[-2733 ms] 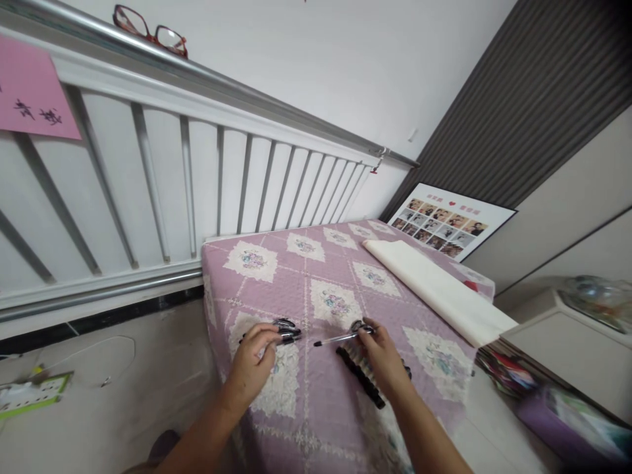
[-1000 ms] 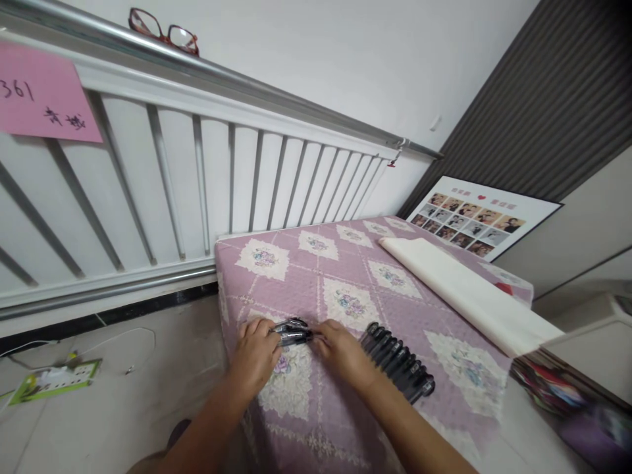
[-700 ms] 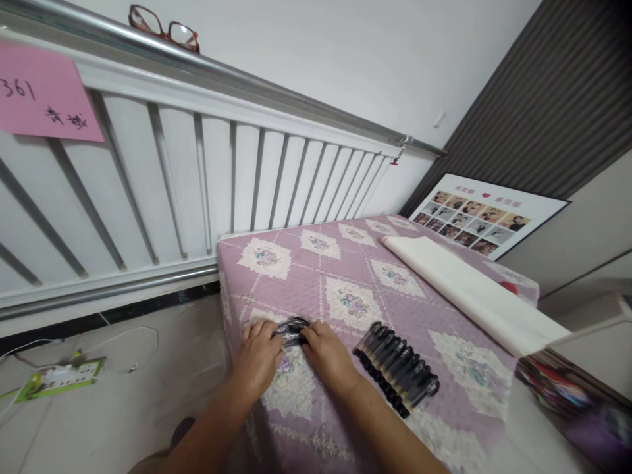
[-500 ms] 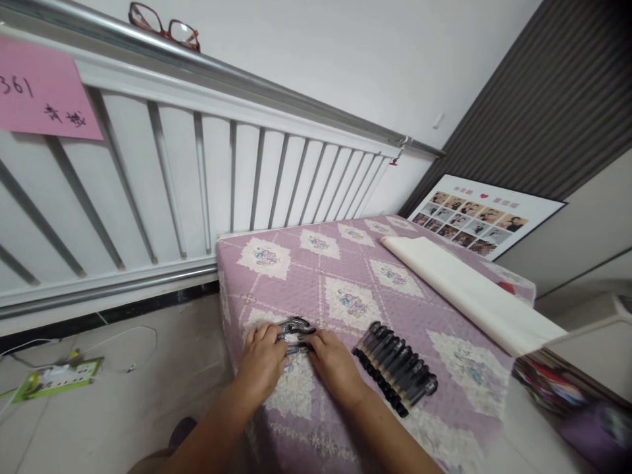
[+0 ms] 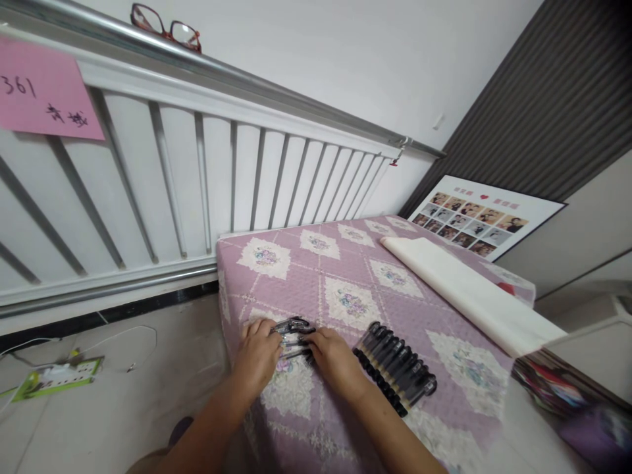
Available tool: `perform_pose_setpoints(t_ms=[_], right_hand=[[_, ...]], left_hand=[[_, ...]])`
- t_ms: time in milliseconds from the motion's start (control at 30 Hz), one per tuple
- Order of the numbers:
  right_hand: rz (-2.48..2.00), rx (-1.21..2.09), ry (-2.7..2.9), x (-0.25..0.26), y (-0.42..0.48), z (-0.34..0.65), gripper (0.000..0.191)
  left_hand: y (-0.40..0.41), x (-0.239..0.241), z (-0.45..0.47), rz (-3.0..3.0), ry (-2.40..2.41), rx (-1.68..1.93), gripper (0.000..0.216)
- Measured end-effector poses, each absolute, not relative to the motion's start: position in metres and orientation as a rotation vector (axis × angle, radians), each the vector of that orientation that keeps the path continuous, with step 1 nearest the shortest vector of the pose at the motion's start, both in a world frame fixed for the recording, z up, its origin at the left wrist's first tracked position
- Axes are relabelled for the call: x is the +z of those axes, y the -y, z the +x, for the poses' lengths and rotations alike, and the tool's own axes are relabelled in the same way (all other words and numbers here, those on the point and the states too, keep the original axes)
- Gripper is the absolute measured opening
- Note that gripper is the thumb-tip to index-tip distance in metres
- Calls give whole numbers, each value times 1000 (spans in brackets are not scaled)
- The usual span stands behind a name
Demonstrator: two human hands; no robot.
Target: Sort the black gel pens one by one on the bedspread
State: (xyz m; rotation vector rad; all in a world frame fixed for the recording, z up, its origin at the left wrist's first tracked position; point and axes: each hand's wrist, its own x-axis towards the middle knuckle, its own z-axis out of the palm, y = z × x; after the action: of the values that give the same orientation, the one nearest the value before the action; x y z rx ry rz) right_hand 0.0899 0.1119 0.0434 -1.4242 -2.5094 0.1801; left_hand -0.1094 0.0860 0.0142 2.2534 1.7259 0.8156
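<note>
Several dark pens (image 5: pixel 292 324) lie close together between my hands on the purple floral bedspread (image 5: pixel 296 293). My left hand (image 5: pixel 255 355) is closed at their left ends, its fingers bent over them. At the right ends, my right hand (image 5: pixel 338 362) pinches with thumb and forefinger, and its palm hides part of the pens. Just right of that hand, a neat row of black-capped pens (image 5: pixel 395 365) lies side by side, touching no hand; my right forearm passes in front of its near end.
A cream rolled sheet (image 5: pixel 464 289) lies across the bed's right side. The white radiator (image 5: pixel 241 178) runs along the wall, with glasses (image 5: pixel 165 27) above it. On the floor at left lies a power strip (image 5: pixel 59 376) with cables. A photo board (image 5: pixel 533 214) leans at the back right.
My left hand has slid slightly left, and the gap between the hands is a little wider. The lower pens have shifted slightly; the row at right stays put.
</note>
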Motion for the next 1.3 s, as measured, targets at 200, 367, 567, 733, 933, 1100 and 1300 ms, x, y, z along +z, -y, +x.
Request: perform_pose_setpoints(t_ms=[200, 367, 567, 733, 933, 1100, 1300], right_hand=[[-1512, 163, 2613, 49, -128, 69, 21], [-1540, 193, 2636, 51, -135, 66, 21], [-1530, 258, 2647, 52, -141, 68, 19], [-1500, 317, 2615, 46, -142, 74, 15], [-1466, 348, 2537, 41, -139, 76, 13], [-1473, 335, 2381, 47, -133, 84, 14], [-1493, 526, 1989, 42, -97, 106, 18]], left_hand=[[-87, 11, -108, 2290, -1731, 800, 13], [-86, 20, -107, 2292, -1753, 820, 11], [-79, 27, -100, 2351, -1679, 670, 5], [-74, 21, -84, 2467, -1652, 532, 8], [-73, 15, -73, 2456, -1757, 379, 12], [-75, 14, -74, 2459, -1781, 335, 13], [-77, 10, -72, 2446, -1791, 367, 14]])
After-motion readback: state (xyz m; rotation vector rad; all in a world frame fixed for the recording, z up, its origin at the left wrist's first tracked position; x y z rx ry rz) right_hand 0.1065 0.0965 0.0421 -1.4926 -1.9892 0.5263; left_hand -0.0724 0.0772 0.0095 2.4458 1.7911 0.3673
